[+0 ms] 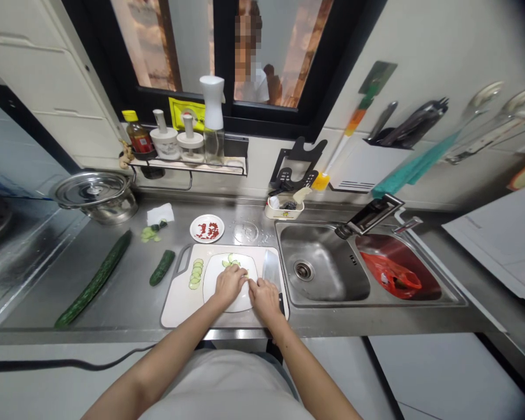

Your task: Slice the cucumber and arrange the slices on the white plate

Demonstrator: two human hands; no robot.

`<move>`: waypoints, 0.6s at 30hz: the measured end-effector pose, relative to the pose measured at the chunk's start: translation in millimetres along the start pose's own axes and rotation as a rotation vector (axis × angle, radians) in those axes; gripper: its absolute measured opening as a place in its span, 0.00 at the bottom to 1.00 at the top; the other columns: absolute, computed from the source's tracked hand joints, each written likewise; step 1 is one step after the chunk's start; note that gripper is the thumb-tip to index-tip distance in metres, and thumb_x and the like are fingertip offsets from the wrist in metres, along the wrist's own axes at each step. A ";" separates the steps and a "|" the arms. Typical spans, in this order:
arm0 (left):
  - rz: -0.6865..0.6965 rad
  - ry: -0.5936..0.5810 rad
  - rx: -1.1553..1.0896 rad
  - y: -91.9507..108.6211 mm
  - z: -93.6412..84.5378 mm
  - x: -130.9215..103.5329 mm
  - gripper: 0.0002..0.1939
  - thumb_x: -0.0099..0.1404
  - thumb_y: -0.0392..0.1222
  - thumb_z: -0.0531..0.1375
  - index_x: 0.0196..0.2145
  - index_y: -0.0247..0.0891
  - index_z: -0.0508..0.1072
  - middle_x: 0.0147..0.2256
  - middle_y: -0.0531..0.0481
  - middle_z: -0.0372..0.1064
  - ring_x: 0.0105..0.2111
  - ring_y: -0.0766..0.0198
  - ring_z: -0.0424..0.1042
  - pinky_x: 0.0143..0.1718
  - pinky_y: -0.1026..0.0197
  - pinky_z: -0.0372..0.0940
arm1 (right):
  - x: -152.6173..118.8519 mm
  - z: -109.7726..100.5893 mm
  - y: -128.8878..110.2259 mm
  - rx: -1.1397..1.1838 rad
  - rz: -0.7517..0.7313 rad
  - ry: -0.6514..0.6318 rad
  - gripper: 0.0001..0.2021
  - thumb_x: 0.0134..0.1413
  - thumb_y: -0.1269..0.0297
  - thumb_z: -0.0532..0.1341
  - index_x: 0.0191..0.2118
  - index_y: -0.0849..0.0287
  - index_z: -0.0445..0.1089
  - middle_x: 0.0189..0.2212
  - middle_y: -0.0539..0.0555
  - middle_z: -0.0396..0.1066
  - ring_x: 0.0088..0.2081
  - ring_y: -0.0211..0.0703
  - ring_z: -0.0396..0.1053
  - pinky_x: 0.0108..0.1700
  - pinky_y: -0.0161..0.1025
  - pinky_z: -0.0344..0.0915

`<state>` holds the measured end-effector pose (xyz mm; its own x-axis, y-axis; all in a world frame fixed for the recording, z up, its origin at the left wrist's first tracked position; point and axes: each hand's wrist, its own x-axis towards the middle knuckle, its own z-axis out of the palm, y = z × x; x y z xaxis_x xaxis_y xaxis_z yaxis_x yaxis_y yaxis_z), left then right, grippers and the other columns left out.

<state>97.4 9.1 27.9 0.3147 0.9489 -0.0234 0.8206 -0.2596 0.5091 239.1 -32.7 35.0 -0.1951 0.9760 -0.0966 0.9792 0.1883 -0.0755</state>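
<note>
Over a white plate [210, 286], my left hand [231, 284] and my right hand [265, 296] meet with their fingers closed around a thin cucumber slice [247, 275], mostly hidden by the fingertips. More cucumber slices [230, 260] lie on the far part of the plate. The plate rests on a pale cutting board [179, 306]. To its left, a row of overlapping cucumber slices [196, 274] lies on the board. On the right side of the board is a knife [270, 265] with a wide blade; my right hand is close to its dark handle.
A cut cucumber [162, 268] and a long cucumber [94, 283] lie left of the board. Behind it stands a small plate [207, 239] with red pieces. A lidded pot [97, 195] is at the back left. The sink [328, 280], with a red bag [391, 275], is on the right.
</note>
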 end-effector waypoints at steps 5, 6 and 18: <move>-0.003 -0.001 -0.002 0.2 -0.5 1.0 0.12 0.67 0.44 0.54 0.43 0.43 0.75 0.42 0.45 0.69 0.46 0.58 0.65 0.46 0.59 0.60 | -0.6 4.5 -0.2 -0.020 -0.002 0.000 0.15 0.62 0.68 0.52 0.52 0.56 0.68 0.36 0.58 0.71 0.40 0.45 0.66 0.41 0.39 0.54; 0.000 0.001 0.002 0.0 -0.3 1.2 0.11 0.67 0.44 0.54 0.43 0.43 0.75 0.42 0.46 0.69 0.45 0.58 0.65 0.46 0.59 0.60 | -0.6 4.7 -0.4 -0.022 -0.002 -0.001 0.15 0.62 0.68 0.52 0.52 0.56 0.68 0.36 0.58 0.71 0.39 0.45 0.66 0.41 0.39 0.54; -0.028 0.056 -0.040 -8.4 0.9 2.1 0.12 0.68 0.40 0.53 0.45 0.42 0.74 0.43 0.47 0.70 0.46 0.58 0.66 0.49 0.58 0.59 | -3.3 1.9 0.5 0.023 0.025 0.002 0.15 0.64 0.65 0.51 0.51 0.55 0.69 0.35 0.57 0.70 0.39 0.44 0.65 0.39 0.38 0.54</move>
<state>91.5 13.1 22.9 0.2634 0.9646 0.0098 0.8086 -0.2263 0.5431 240.2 -36.0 33.4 -0.1707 0.9805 -0.0971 0.9822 0.1615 -0.0961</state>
